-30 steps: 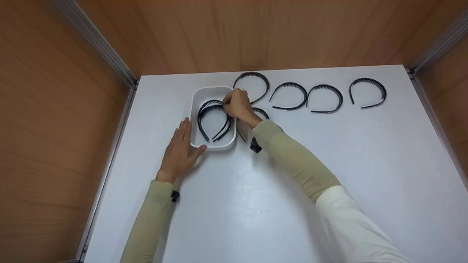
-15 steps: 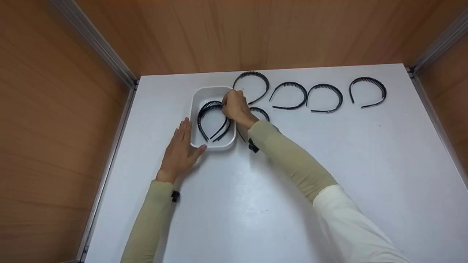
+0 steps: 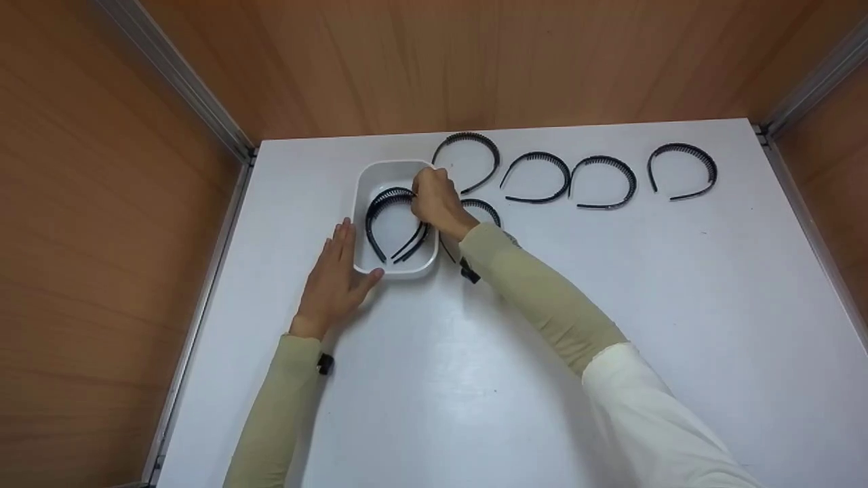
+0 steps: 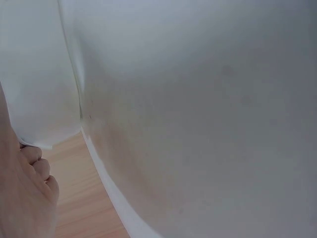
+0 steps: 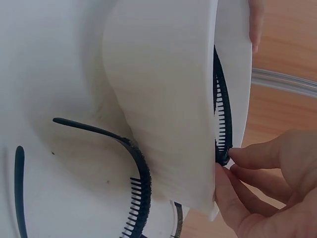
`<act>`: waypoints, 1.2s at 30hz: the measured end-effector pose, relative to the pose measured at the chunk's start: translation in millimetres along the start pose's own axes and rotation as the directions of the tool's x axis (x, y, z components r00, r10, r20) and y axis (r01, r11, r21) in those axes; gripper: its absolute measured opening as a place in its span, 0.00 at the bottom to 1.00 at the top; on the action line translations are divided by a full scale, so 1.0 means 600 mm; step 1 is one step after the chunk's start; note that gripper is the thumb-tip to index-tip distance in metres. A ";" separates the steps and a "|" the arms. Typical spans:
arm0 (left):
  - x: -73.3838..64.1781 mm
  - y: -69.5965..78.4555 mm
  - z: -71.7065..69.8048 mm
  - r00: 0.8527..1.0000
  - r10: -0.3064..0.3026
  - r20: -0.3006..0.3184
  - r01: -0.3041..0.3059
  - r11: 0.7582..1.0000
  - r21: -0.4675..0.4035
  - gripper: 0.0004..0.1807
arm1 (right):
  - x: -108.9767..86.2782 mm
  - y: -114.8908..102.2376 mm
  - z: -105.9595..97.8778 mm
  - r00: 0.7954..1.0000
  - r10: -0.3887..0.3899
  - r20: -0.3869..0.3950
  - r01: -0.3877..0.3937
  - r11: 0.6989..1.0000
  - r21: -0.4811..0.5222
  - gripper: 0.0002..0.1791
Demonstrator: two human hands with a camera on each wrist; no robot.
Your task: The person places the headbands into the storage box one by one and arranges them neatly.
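Right hand [image 3: 437,203]: shifted slightly toward the near edge of the table [image 3: 434,407] over the last second; thumb and forefinger pinch the headbands [image 5: 227,114], how many cannot be told.
Headbands in the tub: nudged slightly too; at least two overlap inside the white tub [image 3: 395,274], left of the right hand, ends toward the tub's near edge.
Left hand [image 3: 329,278]: unmoved, fingers straight against the tub's left edge, thumb at its near left corner, grasping nothing.
White tub: near the table's far edge, left of middle.
Loose headbands [image 3: 632,183]: one by the tub's far right corner, one partly under the right wrist, a touching pair farther right, another toward the table's far right corner.
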State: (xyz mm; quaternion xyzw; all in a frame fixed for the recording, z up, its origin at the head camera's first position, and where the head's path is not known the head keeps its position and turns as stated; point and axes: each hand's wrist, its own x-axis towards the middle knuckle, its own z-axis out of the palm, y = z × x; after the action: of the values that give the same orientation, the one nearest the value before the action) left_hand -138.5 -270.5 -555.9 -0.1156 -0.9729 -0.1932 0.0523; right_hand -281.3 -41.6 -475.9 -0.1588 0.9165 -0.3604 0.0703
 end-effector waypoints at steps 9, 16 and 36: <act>0.000 0.001 0.003 1.000 -0.005 0.006 0.004 1.000 0.011 0.55 | -0.005 0.004 -0.006 1.000 -0.006 0.006 0.006 1.000 0.026 0.08; 0.001 0.002 0.001 1.000 0.003 -0.004 -0.003 1.000 0.010 0.56 | -0.007 0.009 -0.017 0.999 -0.042 0.022 0.041 0.998 0.053 0.14; 0.000 0.002 0.002 1.000 0.002 -0.015 -0.002 1.000 0.009 0.57 | -0.024 0.041 -0.066 0.996 -0.082 -0.043 0.087 0.989 0.122 0.14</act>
State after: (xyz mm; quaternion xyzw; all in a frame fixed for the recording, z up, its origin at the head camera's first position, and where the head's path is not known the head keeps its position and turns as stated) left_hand -138.3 -269.2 -556.5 -0.1149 -0.9732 -0.1896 0.0604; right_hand -283.3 5.5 -463.5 -0.1860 0.8861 -0.4220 0.0473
